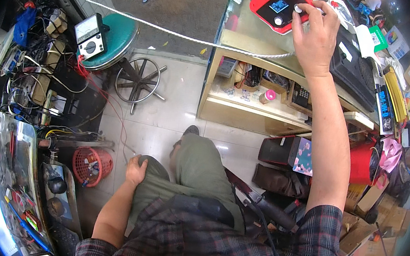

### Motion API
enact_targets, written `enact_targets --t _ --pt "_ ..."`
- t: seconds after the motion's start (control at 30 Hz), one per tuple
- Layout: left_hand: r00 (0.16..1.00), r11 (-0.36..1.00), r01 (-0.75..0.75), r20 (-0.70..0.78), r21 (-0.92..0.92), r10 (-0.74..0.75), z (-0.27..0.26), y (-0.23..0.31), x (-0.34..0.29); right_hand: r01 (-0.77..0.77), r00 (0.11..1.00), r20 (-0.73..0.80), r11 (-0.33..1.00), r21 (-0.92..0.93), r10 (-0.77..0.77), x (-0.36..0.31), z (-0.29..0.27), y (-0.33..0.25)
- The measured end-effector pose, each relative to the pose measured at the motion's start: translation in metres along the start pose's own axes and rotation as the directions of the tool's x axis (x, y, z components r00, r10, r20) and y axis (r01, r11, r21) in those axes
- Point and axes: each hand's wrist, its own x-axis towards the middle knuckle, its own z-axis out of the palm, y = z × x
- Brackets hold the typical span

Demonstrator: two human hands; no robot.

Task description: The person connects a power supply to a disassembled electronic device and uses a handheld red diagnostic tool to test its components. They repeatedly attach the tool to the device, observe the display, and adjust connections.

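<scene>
My right hand (pixel 315 36) is reaching up to the red meter (pixel 280 5) on the surface (pixel 250 27), fingers pinching its white knob (pixel 298 8). My left hand (pixel 135 169) is resting curled on my knee, holding nothing, well apart from it.

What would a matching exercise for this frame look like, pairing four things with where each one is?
Things:
1. right hand
2. left hand
3. grey analog meter with a dial
4. red plastic mesh basket

Places:
A. on the round teal stool seat
B. on the person's own knee in olive trousers
C. on the tiled floor beside the left workbench
D. at a white knob on the red-cased device with a blue screen

Pairs: 1-D, 2-B, 3-A, 4-C
</scene>
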Motion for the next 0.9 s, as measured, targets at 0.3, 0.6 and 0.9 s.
enact_targets --t 0.3,0.6,0.9 --pt "1.0 0.998 0.012 -0.007 -0.058 -0.013 -0.004 -0.002 -0.003 -0.167 0.986 -0.011 0.984 0.068 0.168 -0.027 -0.031 -0.011" --pt "0.999 0.989 -0.039 -0.016 -0.142 0.037 0.0 -0.02 -0.002 -0.515 0.855 0.195 0.827 0.224 0.48 -0.079 -0.038 -0.027" --pt "0.998 0.984 -0.069 -0.004 -0.166 0.069 0.003 -0.025 0.002 -0.517 0.846 0.19 0.853 0.07 0.497 -0.078 -0.032 -0.03"
